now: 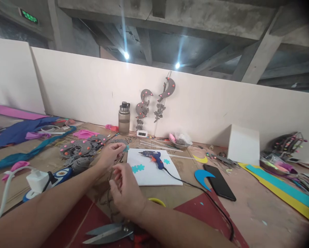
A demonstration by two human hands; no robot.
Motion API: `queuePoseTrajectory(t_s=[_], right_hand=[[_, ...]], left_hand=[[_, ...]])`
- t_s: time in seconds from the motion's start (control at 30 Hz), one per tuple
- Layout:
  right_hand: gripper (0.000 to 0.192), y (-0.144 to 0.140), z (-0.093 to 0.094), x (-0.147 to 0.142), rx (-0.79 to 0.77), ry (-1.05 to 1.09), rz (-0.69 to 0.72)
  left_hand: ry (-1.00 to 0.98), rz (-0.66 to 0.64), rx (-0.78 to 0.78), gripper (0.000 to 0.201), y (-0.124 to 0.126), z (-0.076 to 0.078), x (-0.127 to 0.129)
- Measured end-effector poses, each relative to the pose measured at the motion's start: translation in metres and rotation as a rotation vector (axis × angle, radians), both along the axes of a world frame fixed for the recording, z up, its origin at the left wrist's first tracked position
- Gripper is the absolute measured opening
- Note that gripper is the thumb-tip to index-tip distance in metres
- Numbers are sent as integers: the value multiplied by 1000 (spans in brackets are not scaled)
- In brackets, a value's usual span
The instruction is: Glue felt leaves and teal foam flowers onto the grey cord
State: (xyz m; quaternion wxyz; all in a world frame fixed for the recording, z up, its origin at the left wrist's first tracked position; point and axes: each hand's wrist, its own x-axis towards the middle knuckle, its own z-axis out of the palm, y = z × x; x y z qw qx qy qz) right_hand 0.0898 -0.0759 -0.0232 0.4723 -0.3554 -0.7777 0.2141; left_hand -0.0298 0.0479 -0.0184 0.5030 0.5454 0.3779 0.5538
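My left hand (112,154) pinches a small teal flower cutout (126,148) between thumb and fingertips, near the back left corner of a white board (154,181). Closer to me, my right hand (126,193) is loosely curled, thumb apart from the fingers, and I see nothing in it. On the board lie more teal flower cutouts (138,168) and a blue glue gun (157,159) with its nozzle pointing left. Brown cord (106,198) lies on the table beside my right hand. Scissors (110,233) with their blades apart lie below it, partly hidden by my forearm.
To the right are a blue crescent (205,178) and a black phone (219,182); the glue gun's cable crosses there. A power strip (62,174) and grey moon pieces (77,148) sit left. A water bottle (124,119) stands at the back, near hanging moon ornaments (167,88).
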Motion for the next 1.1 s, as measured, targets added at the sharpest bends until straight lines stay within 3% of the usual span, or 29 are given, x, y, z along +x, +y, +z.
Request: queuePoseTrajectory(t_s=[0.13, 0.23, 0.37, 0.47, 0.57, 0.7, 0.87, 1.1], right_hand=[[35, 11, 8, 2, -153, 277, -234], [46, 24, 14, 9, -285, 386, -328], [55, 39, 15, 14, -399, 529, -226], [40, 45, 12, 14, -428, 632, -127], [22, 44, 11, 14, -375, 603, -105], [23, 36, 12, 16, -282, 468, -113], [20, 34, 7, 17, -388, 407, -123], [16, 37, 2, 19, -466, 251, -138]], left_hand=[[116, 76, 154, 26, -12, 10, 5], [178, 98, 277, 24, -25, 20, 12], [280, 115, 345, 21, -38, 30, 18], [276, 165, 357, 19, -41, 31, 17], [196, 180, 335, 19, -38, 30, 17], [-19, 94, 189, 20, -36, 30, 20], [-133, -44, 23, 20, -40, 29, 27], [-211, 66, -58, 23, -36, 24, 27]])
